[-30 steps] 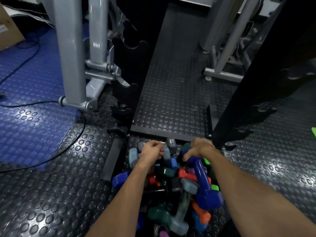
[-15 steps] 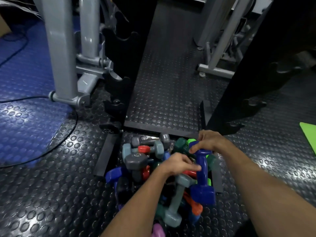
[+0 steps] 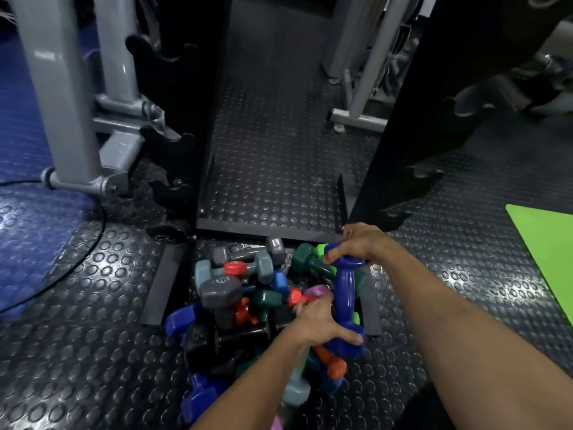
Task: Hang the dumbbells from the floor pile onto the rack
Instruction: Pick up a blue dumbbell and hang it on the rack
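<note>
1. While both arms reach down from the bottom edge, the left hand curls round the near head of a blue dumbbell, thumb pressed along its lower end.
2. Just beyond, the right hand wraps its fingers over the far head of the same dumbbell, which stands nearly on end at the right side of the pile.
3. The pile lies on the studded floor, a jumble of grey, teal, red, orange and black weights, so most of the job is left.
4. One grey dumbbell bears a raised mark, perhaps a number; I cannot read it.
5. Farther off stands the black rack, and every cradle I can see holds nothing.
6. A green mat lies off to the right.
</note>
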Available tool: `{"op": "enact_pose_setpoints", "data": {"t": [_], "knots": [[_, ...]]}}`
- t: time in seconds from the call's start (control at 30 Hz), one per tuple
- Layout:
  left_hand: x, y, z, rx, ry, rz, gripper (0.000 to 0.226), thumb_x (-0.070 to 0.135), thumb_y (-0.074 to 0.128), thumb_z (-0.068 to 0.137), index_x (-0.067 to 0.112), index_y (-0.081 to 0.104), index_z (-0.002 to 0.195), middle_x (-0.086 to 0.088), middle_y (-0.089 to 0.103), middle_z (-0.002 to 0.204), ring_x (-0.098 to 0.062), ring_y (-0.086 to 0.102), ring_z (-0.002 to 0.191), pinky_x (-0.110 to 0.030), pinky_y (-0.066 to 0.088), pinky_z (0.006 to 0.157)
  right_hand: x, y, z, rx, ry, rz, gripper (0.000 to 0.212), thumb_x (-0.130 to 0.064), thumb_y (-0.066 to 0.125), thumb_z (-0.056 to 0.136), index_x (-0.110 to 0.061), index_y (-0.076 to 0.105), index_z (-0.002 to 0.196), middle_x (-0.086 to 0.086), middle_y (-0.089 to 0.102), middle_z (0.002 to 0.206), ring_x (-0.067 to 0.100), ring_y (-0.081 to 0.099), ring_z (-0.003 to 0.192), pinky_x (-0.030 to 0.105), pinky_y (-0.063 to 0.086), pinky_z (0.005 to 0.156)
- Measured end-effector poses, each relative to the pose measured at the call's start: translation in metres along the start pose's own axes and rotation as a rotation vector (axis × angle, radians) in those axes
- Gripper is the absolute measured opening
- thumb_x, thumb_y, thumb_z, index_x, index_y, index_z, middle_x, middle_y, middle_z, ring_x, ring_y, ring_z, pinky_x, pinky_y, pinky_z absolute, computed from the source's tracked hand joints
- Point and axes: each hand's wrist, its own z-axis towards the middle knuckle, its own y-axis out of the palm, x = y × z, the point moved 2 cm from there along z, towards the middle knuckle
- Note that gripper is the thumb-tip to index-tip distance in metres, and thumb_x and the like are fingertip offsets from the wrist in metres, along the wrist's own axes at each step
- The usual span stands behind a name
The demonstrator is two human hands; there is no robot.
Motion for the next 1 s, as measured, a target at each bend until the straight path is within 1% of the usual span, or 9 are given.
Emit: {"op": "enact_pose_setpoints", "data": {"t": [0.1, 0.23, 0.37, 0.43, 0.5, 0.6, 0.7, 0.83, 1.0], "knots": [[-0.001, -0.008, 0.003, -0.07, 0.025, -0.191, 0.079, 0.047, 0.095, 0.055, 0.031, 0.055, 0.12, 0.003, 0.069, 0.119, -0.017, 0.07, 0.109, -0.047, 0.057, 0.099, 0.001, -0.013, -0.005, 0.054, 0.008, 0.05, 0.06, -0.055, 0.093, 0.052, -0.018, 0.068, 0.092, 0.003, 0.07, 0.095, 0.022, 0.07, 0.086, 0.038, 0.063, 0.071], [0.002, -0.029, 0.002, -0.06, 0.06, -0.328, 0.072, 0.035, 0.096, 0.06, 0.027, 0.059, 0.121, -0.008, 0.068, 0.125, -0.025, 0.071, 0.11, -0.046, 0.06, 0.094, 0.002, -0.035, -0.011, 0.133, 0.002, 0.167, 0.06, -0.058, 0.092, 0.053, -0.015, 0.071, 0.089, 0.007, 0.073, 0.091, 0.025, 0.072, 0.085, 0.042, 0.064, 0.072], [0.013, -0.072, -0.006, 0.067, 0.15, -0.509, 0.065, 0.024, 0.094, 0.054, 0.021, 0.069, 0.113, -0.01, 0.069, 0.104, -0.022, 0.068, 0.092, -0.035, 0.054, 0.087, 0.0, -0.051, -0.015, 0.247, -0.025, 0.455, 0.058, -0.058, 0.093, 0.055, -0.016, 0.067, 0.086, 0.006, 0.072, 0.086, 0.022, 0.068, 0.077, 0.034, 0.057, 0.059], [0.018, -0.096, -0.013, 0.137, 0.175, -0.574, 0.059, 0.018, 0.094, 0.059, 0.019, 0.073, 0.114, -0.008, 0.072, 0.104, -0.023, 0.07, 0.091, -0.035, 0.057, 0.085, -0.008, -0.055, -0.015, 0.278, -0.047, 0.564, 0.054, -0.057, 0.092, 0.057, -0.018, 0.065, 0.083, 0.004, 0.073, 0.086, 0.02, 0.069, 0.079, 0.035, 0.059, 0.063], [0.015, -0.112, -0.019, 0.241, 0.153, -0.666, 0.062, 0.026, 0.096, 0.057, 0.015, 0.072, 0.113, -0.009, 0.072, 0.102, -0.023, 0.071, 0.085, -0.033, 0.059, 0.077, -0.017, -0.057, -0.014, 0.293, -0.052, 0.655, 0.057, -0.061, 0.091, 0.051, -0.02, 0.063, 0.079, 0.004, 0.074, 0.087, 0.022, 0.071, 0.084, 0.041, 0.064, 0.072], [0.002, -0.123, -0.032, 0.405, 0.104, -0.808, 0.083, 0.046, 0.099, 0.046, 0.01, 0.064, 0.113, -0.006, 0.071, 0.095, -0.018, 0.067, 0.079, -0.031, 0.052, 0.073, -0.035, -0.051, -0.007, 0.269, -0.031, 0.768, 0.069, -0.067, 0.088, 0.035, -0.019, 0.063, 0.079, 0.006, 0.076, 0.091, 0.025, 0.074, 0.087, 0.045, 0.065, 0.073], [-0.01, -0.133, -0.048, 0.486, 0.116, -0.925, 0.08, 0.043, 0.094, 0.05, 0.009, 0.06, 0.114, -0.004, 0.068, 0.091, -0.014, 0.064, 0.074, -0.026, 0.05, 0.067, -0.058, -0.039, 0.002, 0.224, -0.017, 0.826, 0.075, -0.064, 0.089, 0.035, -0.015, 0.071, 0.089, 0.006, 0.076, 0.093, 0.023, 0.073, 0.083, 0.034, 0.059, 0.062], [-0.021, -0.145, -0.067, 0.541, 0.161, -0.969, 0.075, 0.035, 0.096, 0.051, 0.013, 0.055, 0.109, -0.004, 0.066, 0.089, -0.018, 0.062, 0.076, -0.035, 0.049, 0.074, -0.085, -0.019, 0.017, 0.132, 0.002, 0.894, 0.086, -0.063, 0.09, 0.027, -0.014, 0.074, 0.095, 0.008, 0.078, 0.093, 0.026, 0.076, 0.085, 0.043, 0.065, 0.075], [-0.03, -0.167, -0.093, 0.569, 0.119, -0.88, 0.07, 0.028, 0.096, 0.052, 0.014, 0.055, 0.107, -0.002, 0.068, 0.09, -0.023, 0.067, 0.08, -0.043, 0.056, 0.072, -0.119, -0.004, 0.028, 0.042, -0.011, 0.906, 0.068, -0.055, 0.095, 0.05, -0.013, 0.068, 0.096, 0.011, 0.075, 0.098, 0.028, 0.074, 0.087, 0.038, 0.062, 0.071]]}}
